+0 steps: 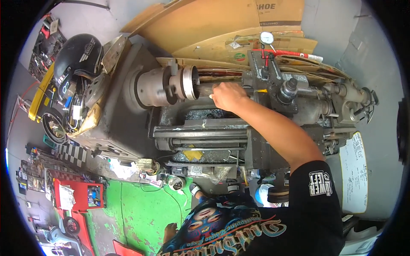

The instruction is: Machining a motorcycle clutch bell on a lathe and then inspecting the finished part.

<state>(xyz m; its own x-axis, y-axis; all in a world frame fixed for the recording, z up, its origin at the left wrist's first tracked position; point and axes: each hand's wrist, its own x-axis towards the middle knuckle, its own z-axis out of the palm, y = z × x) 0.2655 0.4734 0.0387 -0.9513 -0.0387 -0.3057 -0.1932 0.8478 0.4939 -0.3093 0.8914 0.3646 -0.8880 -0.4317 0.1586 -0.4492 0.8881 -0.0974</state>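
**Metal bar in the lathe chuck, right hand closed over it**

Metal bar (206, 89) juts out of the lathe chuck (188, 82) toward the right, lying level along the machine's axis. In the head view, the only one here, the right hand (228, 96) reaches in from the lower right with the forearm stretched across the carriage (213, 134). Its fingers curl over the free end of the bar just beside the chuck face, knuckles up, in a narrow, wrapped grip; how tightly it presses cannot be told. The left hand (170, 232) hangs low at the bottom of the picture, beside the printed black shirt and above the green floor (141, 213). Only a small part of it shows, and whether it is loose or closed cannot be told; it touches nothing that can be seen.

To the right of the right hand stands the tool post (287, 91), and beyond it the tailstock (350, 98). A dial gauge (267, 38) on a red stand sits behind the tool post, in front of flattened cardboard (213, 25). On the headstock's left lies a black helmet (79, 55). A red box (79, 194) stands on the floor at the lower left.
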